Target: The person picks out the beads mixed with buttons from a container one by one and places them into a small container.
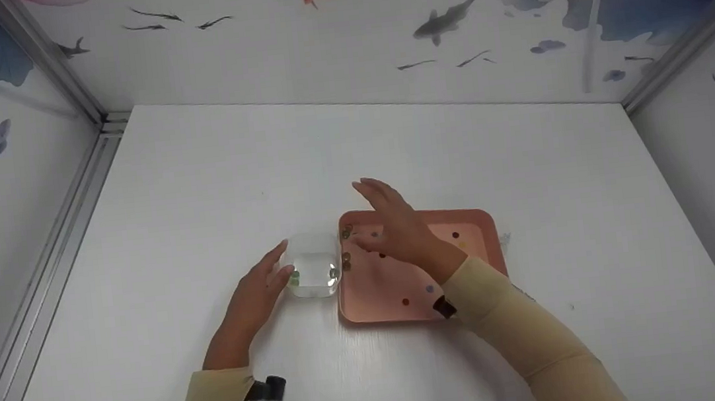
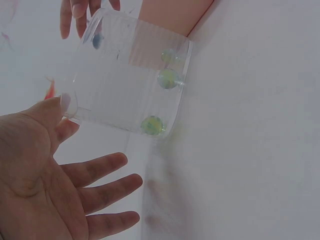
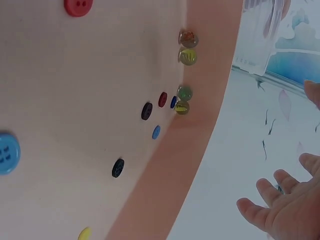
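Note:
My left hand (image 1: 255, 297) pinches the rim of a clear plastic container (image 2: 115, 75) between thumb and index finger; its other fingers are spread apart. Green-yellow marbles (image 2: 168, 78) lie at the container's bottom, and a dark blue round thing (image 2: 97, 41) shows near its rim in the left wrist view. Over the pink tray (image 1: 416, 217), just right of the container, my right hand (image 1: 400, 229) has its fingers extended and holds nothing. Several glass marbles (image 3: 188, 56) sit along the tray's left wall. Buttons (image 3: 118, 168) in red, blue, black and yellow are scattered on its floor.
The tray stands close beside the container on a white table (image 1: 228, 167). Printed panels (image 1: 315, 52) with fish border the table at the back and sides. A small clear object (image 1: 506, 239) lies just past the tray's right edge.

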`<state>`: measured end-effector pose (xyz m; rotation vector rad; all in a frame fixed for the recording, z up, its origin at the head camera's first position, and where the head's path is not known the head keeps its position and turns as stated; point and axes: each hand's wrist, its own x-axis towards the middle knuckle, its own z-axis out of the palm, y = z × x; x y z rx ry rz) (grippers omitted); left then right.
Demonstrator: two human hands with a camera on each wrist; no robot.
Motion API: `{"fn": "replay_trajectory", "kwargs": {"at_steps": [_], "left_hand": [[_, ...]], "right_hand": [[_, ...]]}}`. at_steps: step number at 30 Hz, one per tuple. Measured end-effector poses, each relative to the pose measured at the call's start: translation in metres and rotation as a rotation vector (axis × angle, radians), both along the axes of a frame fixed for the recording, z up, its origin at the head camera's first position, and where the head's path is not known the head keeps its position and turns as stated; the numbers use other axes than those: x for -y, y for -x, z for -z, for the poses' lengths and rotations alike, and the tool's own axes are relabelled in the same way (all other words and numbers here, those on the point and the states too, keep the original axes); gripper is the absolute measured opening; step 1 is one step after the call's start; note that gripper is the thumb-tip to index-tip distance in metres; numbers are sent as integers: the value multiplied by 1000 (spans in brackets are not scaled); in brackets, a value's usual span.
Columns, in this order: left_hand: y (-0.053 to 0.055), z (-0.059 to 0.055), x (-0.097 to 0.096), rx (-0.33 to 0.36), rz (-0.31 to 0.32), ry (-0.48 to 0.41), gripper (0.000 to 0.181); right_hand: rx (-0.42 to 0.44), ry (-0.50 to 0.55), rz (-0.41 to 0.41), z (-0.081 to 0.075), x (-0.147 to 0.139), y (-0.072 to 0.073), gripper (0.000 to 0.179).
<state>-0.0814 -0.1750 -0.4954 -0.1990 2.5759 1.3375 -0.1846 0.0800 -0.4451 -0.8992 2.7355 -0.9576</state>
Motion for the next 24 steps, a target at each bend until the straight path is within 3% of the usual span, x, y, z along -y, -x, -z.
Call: {"fn": "replay_trajectory", "kwargs": {"at_steps": [24], "left_hand": [[1, 1, -2, 7, -15, 29, 55]], "right_hand": [[17, 99, -4, 10, -5, 14, 69]]}}
